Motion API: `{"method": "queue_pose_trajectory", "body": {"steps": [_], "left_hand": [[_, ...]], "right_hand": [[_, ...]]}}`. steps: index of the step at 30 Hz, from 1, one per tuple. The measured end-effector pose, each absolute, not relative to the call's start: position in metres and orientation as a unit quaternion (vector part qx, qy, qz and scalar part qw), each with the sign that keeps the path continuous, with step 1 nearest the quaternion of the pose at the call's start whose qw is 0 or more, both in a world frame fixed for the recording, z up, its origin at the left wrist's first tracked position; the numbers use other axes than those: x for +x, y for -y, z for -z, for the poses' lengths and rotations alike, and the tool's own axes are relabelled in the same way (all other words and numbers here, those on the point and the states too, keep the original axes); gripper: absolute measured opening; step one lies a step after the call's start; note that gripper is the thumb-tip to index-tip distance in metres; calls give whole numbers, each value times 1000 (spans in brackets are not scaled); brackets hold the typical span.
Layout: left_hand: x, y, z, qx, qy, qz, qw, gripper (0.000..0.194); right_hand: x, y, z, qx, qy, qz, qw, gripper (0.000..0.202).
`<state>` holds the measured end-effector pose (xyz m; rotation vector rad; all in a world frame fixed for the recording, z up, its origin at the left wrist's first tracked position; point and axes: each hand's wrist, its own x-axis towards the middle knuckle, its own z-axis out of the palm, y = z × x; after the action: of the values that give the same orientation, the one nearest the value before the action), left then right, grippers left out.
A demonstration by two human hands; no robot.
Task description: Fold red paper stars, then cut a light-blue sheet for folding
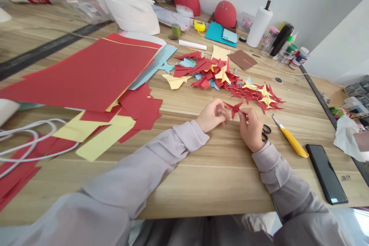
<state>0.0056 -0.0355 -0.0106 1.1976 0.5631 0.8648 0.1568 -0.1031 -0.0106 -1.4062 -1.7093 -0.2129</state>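
A small red folded paper star (235,110) is held up just above the wooden table, between my two hands. My right hand (251,128) pinches it by one point between thumb and finger. My left hand (212,116) is closed with curled fingers at the star's opposite point. Black-handled scissors (265,132) lie partly hidden behind my right hand. Beyond my hands is a heap of cut red, yellow and blue paper pieces (206,71), with several red and yellow folded stars (265,96) on its right side.
Large red paper sheets (86,73) and yellow strips (105,138) lie at the left, near a white cable (36,138). A yellow utility knife (292,141) and a black phone (327,173) are at the right. Bottles (300,57), a tape measure (199,25) and red domes (225,14) stand behind.
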Motion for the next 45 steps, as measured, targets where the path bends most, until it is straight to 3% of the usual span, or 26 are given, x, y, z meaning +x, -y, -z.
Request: {"method": "queue_pose_trajectory", "body": {"steps": [5, 12, 23, 36, 45], "left_hand": [[3, 37, 6, 486, -256, -444, 708, 30], [3, 40, 1, 513, -253, -439, 693, 40], [5, 38, 6, 559, -276, -415, 663, 31], [6, 40, 12, 592, -255, -436, 629, 18], [7, 41, 13, 567, -292, -419, 646, 22]], "right_hand": [[157, 103, 10, -569, 691, 72, 439, 12], [158, 103, 10, -571, 692, 66, 436, 14], [154, 106, 4, -543, 722, 5, 429, 13], [154, 105, 3, -534, 718, 20, 447, 13], [155, 106, 7, -519, 724, 55, 451, 12]]}}
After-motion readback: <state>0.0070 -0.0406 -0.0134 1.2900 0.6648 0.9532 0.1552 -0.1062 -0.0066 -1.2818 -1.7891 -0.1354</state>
